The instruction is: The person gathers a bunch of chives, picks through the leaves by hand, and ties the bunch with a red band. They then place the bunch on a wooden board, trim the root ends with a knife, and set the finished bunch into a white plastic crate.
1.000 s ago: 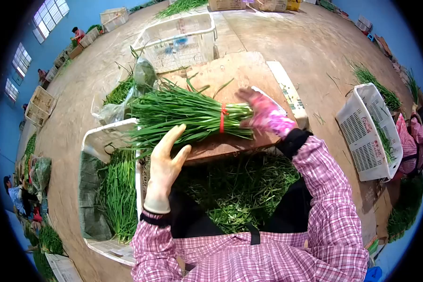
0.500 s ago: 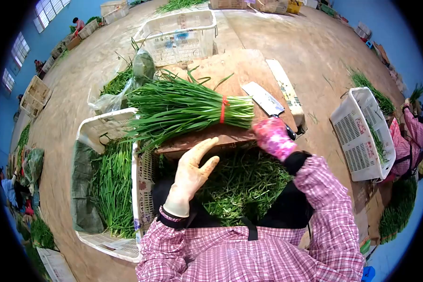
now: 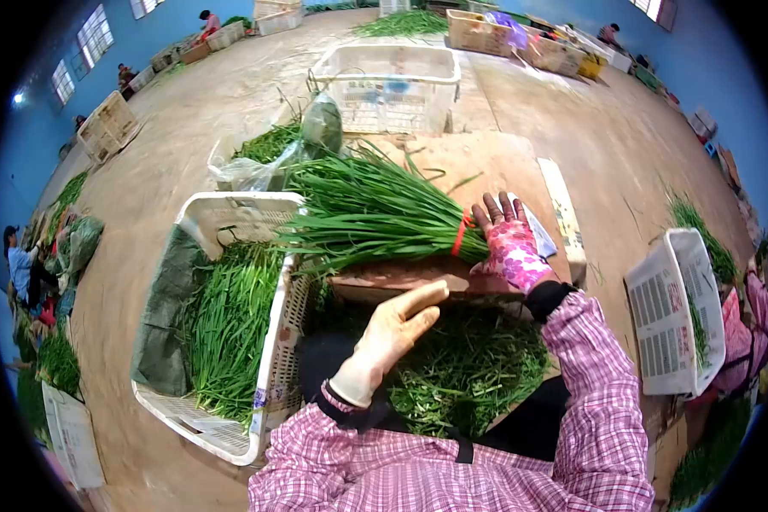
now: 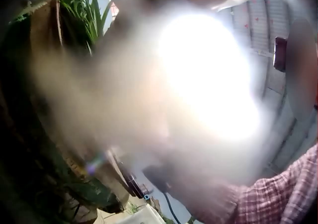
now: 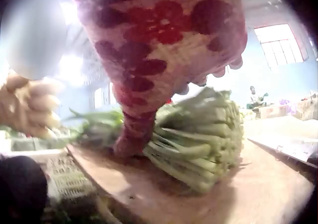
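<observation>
A bundle of long green chives (image 3: 384, 205), tied with a red band (image 3: 462, 235), lies on a wooden board (image 3: 452, 154) with its pale stem ends to the right. My right hand (image 3: 514, 247), in a pink patterned glove with bare fingertips, is at those stem ends with its fingers straight and spread. In the right wrist view its thumb reaches down beside the stems (image 5: 208, 139). A cleaver (image 3: 540, 230) lies flat on the board, partly behind this hand. My left hand (image 3: 392, 337), in a cream glove, hovers before the board's front edge, fingers extended and holding nothing.
A white crate (image 3: 273, 341) of loose chives stands at the left, and another white crate (image 3: 384, 64) stands behind the board. Cut greens (image 3: 469, 384) lie below the board's front edge. At the right is a tilted crate (image 3: 657, 316); people sit farther off.
The left hand has drawn back from the leaves and moved right, in front of the board. The right hand dropped to the board's front edge, then returned to the stem ends. The head view has shifted.
</observation>
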Demonstrator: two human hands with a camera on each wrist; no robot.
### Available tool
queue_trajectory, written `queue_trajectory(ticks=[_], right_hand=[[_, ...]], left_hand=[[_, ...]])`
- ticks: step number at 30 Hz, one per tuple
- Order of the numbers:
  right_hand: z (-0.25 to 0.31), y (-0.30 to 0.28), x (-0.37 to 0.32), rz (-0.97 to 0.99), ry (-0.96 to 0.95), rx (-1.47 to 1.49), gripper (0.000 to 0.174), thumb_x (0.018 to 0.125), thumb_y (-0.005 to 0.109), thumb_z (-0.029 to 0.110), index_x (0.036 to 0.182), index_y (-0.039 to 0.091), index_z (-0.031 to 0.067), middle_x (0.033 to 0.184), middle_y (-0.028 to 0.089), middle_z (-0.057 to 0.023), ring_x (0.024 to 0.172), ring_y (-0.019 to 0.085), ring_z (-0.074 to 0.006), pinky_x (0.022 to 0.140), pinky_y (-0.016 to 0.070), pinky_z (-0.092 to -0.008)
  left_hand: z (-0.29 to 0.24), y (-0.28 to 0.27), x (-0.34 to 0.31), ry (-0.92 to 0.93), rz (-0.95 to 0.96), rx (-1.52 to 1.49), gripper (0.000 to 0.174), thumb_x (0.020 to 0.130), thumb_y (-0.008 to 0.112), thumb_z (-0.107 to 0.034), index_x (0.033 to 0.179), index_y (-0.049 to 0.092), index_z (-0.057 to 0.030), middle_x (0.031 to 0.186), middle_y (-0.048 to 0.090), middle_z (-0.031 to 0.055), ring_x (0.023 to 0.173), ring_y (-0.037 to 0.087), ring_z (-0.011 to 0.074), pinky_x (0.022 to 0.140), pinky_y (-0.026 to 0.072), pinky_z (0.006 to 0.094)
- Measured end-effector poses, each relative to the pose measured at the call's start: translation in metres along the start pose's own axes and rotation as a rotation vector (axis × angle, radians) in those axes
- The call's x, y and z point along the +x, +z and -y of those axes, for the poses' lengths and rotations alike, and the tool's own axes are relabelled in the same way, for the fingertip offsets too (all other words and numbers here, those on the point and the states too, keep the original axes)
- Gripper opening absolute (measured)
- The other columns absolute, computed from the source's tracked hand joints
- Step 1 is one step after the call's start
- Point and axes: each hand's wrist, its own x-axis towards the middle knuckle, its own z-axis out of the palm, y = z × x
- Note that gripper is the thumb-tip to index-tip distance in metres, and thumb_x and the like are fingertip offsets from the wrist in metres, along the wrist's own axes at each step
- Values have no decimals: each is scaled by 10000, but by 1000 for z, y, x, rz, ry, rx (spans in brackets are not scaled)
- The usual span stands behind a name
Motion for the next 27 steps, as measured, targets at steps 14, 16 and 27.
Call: queue_trajectory(ticks=[14,16,27], right_hand=[[-34,2,-40,-51,-292,898,304,978,611,214,1217,661,32,1067,705,-136,899,682,-228,832,531,-347],[-29,13,-87,-138,-351,1052,315,977,605,178,1255,634,34,1173,674,-127,999,657,-216,891,523,-355],[-32,70,-182,-52,192,1828,422,1016,522,371,1348,577,115,1343,622,-66,1211,598,-212,1109,440,-439]], left_hand=[[66,11,13,-184,212,-488,1035,884,673,-563,1586,132,-30,1629,225,181,1521,180,290,1218,144,425],[77,31,29,-74,350,-685,1052,857,613,-684,1581,185,-51,1614,277,142,1490,250,290,1196,205,459],[48,71,85,-92,95,-1434,612,873,756,-301,1380,525,-48,1409,557,132,1308,493,353,1169,327,549]])
